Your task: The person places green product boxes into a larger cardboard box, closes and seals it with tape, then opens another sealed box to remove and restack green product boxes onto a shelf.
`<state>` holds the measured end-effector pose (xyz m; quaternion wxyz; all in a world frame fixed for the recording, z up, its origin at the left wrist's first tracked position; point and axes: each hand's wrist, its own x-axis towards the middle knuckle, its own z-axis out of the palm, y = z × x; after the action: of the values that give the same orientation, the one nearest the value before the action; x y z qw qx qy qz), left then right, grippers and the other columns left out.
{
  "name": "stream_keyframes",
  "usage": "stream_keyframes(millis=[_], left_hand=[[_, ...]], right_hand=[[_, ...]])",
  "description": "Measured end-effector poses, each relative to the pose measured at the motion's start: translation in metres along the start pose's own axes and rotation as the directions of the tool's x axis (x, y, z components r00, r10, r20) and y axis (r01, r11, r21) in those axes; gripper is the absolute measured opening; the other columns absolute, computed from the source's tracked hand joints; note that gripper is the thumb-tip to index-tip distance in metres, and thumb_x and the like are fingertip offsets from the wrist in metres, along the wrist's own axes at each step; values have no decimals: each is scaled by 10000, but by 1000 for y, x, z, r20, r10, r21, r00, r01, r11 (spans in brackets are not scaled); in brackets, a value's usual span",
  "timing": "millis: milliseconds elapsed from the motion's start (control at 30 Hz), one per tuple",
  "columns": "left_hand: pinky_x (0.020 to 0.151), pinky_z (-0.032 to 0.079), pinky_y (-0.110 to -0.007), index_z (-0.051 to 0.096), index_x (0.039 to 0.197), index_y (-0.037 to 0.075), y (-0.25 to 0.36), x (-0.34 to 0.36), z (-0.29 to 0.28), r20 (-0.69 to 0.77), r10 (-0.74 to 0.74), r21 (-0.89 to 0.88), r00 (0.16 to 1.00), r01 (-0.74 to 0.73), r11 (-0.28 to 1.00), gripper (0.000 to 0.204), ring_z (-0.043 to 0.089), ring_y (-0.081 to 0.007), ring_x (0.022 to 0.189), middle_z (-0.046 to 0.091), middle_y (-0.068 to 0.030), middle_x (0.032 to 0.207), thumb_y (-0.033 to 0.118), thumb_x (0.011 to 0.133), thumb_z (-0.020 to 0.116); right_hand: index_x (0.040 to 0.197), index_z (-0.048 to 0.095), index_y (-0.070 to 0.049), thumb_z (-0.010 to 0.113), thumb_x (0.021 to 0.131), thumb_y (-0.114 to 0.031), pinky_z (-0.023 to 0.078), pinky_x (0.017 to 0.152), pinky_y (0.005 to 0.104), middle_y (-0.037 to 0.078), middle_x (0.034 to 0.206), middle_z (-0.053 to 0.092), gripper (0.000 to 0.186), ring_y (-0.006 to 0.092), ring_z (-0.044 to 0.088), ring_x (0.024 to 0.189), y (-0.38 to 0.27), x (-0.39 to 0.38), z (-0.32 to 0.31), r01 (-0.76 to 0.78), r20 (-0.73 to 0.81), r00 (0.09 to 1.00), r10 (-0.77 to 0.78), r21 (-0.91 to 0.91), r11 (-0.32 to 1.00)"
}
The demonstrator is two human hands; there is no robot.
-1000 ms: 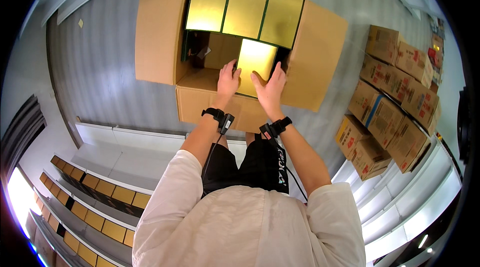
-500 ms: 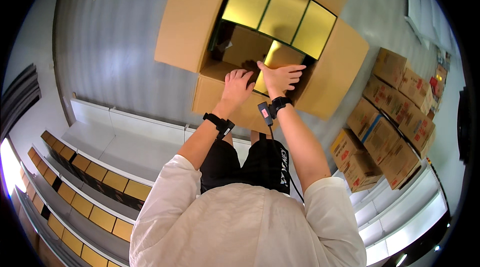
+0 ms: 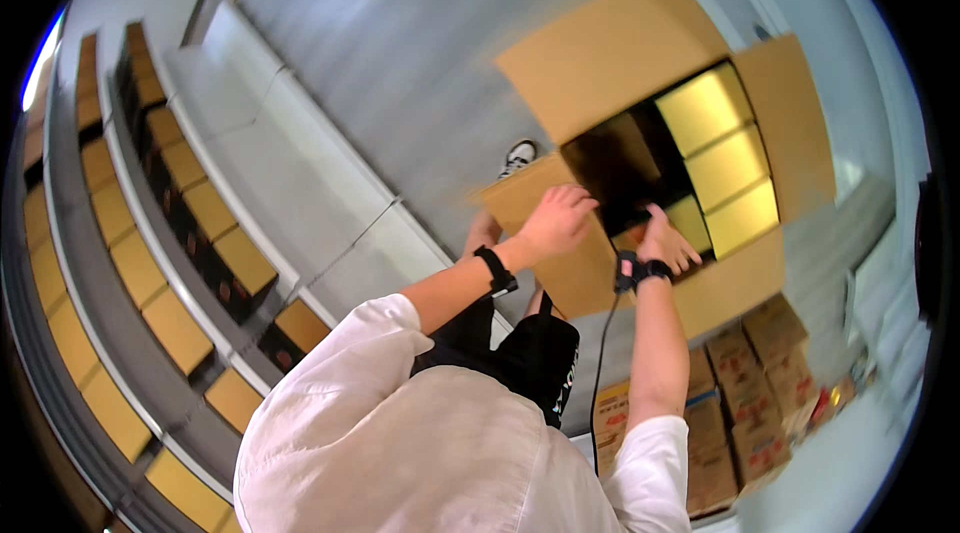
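Observation:
A large open cardboard box (image 3: 620,43) stands on the floor at the right, its flaps folded outward. Inside, a row of gold-topped boxes (image 3: 722,168) fills the far right side. One more gold-topped box (image 3: 688,221) shows beside my right hand, and the rest of the interior is dark. My right hand (image 3: 664,241) is over the box's near edge, fingers spread, with nothing visible in it. Above the near-left flap (image 3: 530,195) hovers my left hand (image 3: 556,221), its fingers loosely bent and apparently holding nothing. Both wrists wear black straps.
Shelves with rows of gold-fronted boxes (image 3: 140,268) run along the left. Between them and the big box lies a long white shelf (image 3: 300,123). Stacked brown cartons (image 3: 745,383) stand at the lower right. A black cable (image 3: 600,373) hangs from my right wrist.
The view has swung round, so the big box now sits further right and the shelves look larger. My left hand has drawn away from the box opening, and the hands are further apart.

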<state>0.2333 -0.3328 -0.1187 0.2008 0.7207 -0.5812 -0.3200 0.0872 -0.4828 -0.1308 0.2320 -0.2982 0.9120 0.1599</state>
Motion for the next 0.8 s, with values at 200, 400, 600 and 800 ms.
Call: stream_keyframes(millis=[200, 400, 600, 800], left_hand=[[1113, 334, -479, 518, 1290, 30, 10, -26, 7, -189, -36, -94, 981, 19, 995, 511, 388, -368, 1358, 464, -192, 1394, 158, 813, 647], [1107, 343, -486, 540, 1269, 25, 18, -27, 15, -255, -78, -91, 964, 57, 994, 516, 395, -406, 1334, 481, -201, 1371, 155, 788, 674], [1040, 412, -438, 544, 1244, 20, 20, 27, -7, -246, -73, -85, 966, 53, 995, 458, 463, -344, 1267, 528, -171, 1296, 149, 821, 661], [1061, 414, -417, 482, 1336, -12, 1, 87, 3, -222, -61, 149, 973, 96, 984, 573, 442, -325, 1307, 466, -155, 1402, 188, 831, 663]], right_hand=[[1509, -17, 87, 791, 549, -583, 421, 1029, 517, 317, 1422, 343, 1422, 419, 448, 1255, 44, 49, 20, 36, 24, 999, -38, 94, 995], [1514, -30, 85, 812, 516, -628, 362, 1088, 488, 374, 1461, 283, 1488, 433, 387, 1329, 35, 46, 18, 73, -4, 997, -72, 59, 996], [1520, 2, 76, 838, 539, -613, 392, 1064, 468, 362, 1380, 369, 1462, 439, 425, 1274, 23, 21, 10, 85, 48, 995, -93, 146, 986], [1497, -88, 96, 832, 605, -556, 338, 1096, 512, 392, 1431, 271, 1438, 459, 353, 1327, 13, 2, 3, 111, 111, 985, -131, 171, 979]])
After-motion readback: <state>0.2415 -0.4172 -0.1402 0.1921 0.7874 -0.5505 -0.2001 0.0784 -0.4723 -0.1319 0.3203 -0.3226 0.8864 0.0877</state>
